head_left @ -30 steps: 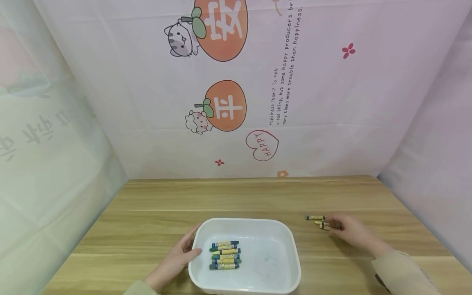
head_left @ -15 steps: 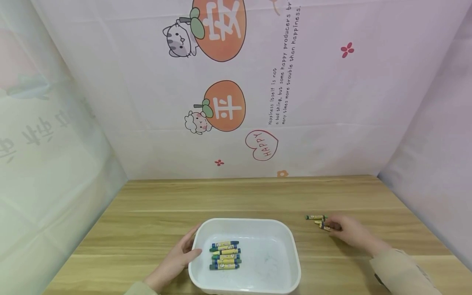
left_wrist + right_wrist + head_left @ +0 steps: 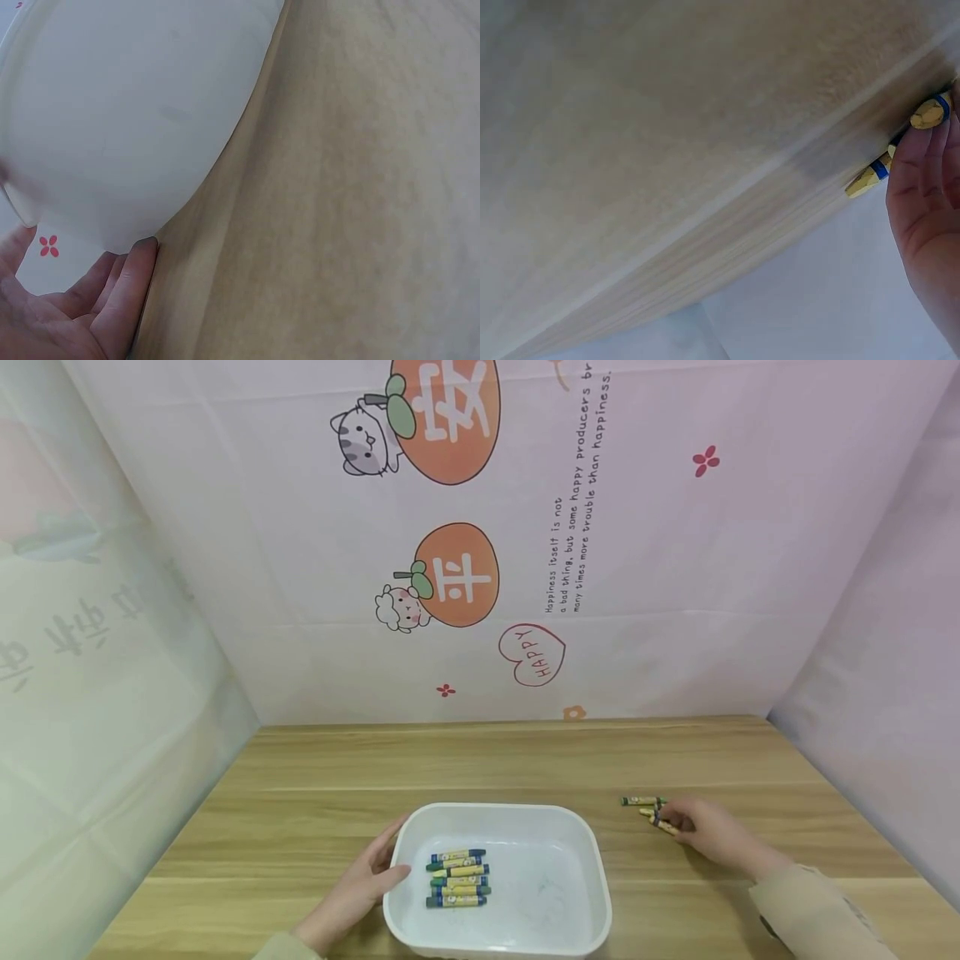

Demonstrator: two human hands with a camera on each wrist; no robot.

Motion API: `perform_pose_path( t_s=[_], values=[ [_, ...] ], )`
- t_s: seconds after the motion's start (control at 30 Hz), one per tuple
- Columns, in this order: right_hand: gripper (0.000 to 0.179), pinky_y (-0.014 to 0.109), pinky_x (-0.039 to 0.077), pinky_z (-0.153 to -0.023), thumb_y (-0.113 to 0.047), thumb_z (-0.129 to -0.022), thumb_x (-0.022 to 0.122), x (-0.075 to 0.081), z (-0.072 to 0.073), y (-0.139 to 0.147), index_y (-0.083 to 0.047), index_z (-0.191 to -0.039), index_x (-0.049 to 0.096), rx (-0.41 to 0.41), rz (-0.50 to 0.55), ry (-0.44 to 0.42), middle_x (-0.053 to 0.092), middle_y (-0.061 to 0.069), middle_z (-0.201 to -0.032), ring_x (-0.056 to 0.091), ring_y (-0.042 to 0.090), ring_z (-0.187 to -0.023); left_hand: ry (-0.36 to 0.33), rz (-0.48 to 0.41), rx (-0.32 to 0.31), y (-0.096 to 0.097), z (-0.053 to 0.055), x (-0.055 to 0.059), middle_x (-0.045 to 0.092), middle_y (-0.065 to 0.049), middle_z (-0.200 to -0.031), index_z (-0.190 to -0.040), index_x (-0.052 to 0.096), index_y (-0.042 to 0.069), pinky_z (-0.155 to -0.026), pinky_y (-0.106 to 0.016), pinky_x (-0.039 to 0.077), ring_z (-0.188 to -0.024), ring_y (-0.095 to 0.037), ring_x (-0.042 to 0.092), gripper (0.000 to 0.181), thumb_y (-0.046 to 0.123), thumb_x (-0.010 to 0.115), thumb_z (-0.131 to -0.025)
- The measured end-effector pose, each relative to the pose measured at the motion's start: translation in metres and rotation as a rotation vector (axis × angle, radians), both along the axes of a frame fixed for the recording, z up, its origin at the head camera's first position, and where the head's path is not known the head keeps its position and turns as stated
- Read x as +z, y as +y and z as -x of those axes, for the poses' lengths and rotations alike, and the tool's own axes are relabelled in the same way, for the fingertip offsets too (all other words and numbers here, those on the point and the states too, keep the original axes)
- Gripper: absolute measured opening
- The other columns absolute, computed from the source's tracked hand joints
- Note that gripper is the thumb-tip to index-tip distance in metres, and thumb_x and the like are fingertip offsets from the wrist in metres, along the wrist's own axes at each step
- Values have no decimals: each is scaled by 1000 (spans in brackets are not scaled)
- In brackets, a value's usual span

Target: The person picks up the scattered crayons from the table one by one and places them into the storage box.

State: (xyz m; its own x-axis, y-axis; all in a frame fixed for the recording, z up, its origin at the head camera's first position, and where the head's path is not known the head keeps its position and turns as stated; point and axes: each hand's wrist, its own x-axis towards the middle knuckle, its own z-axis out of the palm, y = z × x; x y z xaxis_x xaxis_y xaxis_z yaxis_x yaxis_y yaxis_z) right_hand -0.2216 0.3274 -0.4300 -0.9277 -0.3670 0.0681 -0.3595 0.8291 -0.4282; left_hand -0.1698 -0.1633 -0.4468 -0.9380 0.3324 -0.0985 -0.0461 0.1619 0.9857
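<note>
My left hand [image 3: 367,881] holds the left side of a white plastic tub [image 3: 551,893], thumb over the rim and fingers against the outer wall. Inside the tub, several crayons [image 3: 459,882] with yellow wrappers lie side by side at the left. Over on the right of the table, my right hand [image 3: 708,835] pinches a yellow-tipped crayon [image 3: 930,114] with a blue band; the fingers hide part of it. Just beyond lies a green crayon [image 3: 642,802]. Another yellow crayon [image 3: 868,181] lies close to the fingers, partly hidden.
The wood-grain table [image 3: 375,760] meets a printed white cloth [image 3: 660,610] at its back edge. More cloth hangs along the left and right sides. The tub stands near the front of the table, left of the loose crayons.
At the right fingertips, the crayon has turned a little, its near end swinging toward me. The right hand has barely shifted; the left hand and tub stay put.
</note>
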Motion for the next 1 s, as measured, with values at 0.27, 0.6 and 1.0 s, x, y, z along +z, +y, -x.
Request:
perform_pose_path(
  t_s=[0.27,0.6,1.0],
  values=[
    [22,22,47,-62,1,-74,67,7,-1,-1,-6,-94,65,49,3,-26,60,-4,-81,52,4,-73,-12,-4,10,1,0,1,30,-38,-139,-150,13,16,-80,-42,57,-110,-30,55,73,17,56,-90],
    [25,31,53,-67,4,-75,64,23,6,-16,-1,-100,65,49,38,-39,63,3,-86,59,17,-80,-12,0,19,1,0,2,28,-38,-140,-150,15,17,-78,-41,57,-110,-30,56,73,17,56,-90],
    [31,19,49,-60,0,-80,64,73,12,-87,-6,-110,63,178,83,-7,63,0,-87,58,13,-81,-1,-1,-2,0,-1,1,31,-39,-138,-150,13,14,-77,-41,57,-104,-26,58,73,16,55,-91]
  ],
)
